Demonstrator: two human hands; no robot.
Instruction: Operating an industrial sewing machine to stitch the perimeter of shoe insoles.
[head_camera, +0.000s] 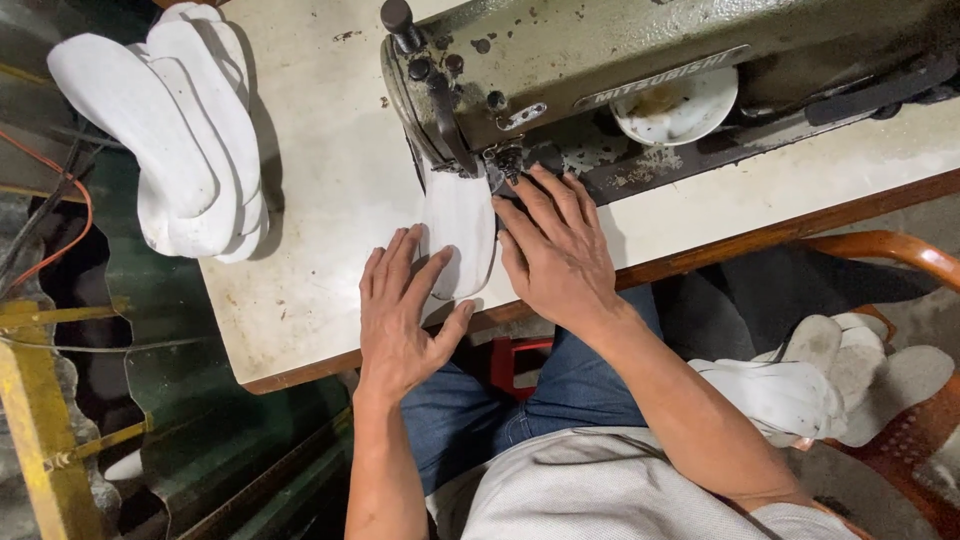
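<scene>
White sole-shaped piece (458, 225) lies flat on the surface (320, 190), toe end under the needle of the sewing machine (600, 70), heel end pointing to the near edge, approx. mid-way along it. Work looks part-done: one piece at the needle, a stack of white pieces (180, 130) overhanging the far-left corner, and another heap of white pieces (820, 385) on an orange chair (900, 250) off the surface's right end. Which pile is sewn and which waits can't be told from here.

Left hand (400, 310) rests palm-down on the surface, fingers spread & straight, fingertips touching the piece's left edge near the heel. Right hand (555, 250) also flat & spread, palm down, fingers pointing toward the needle, thumb side pressing along the piece's right edge; neither hand pinches or grips anything, both just press and steady the piece against the surface. Person seated in jeans at the near edge, knees under it.
</scene>
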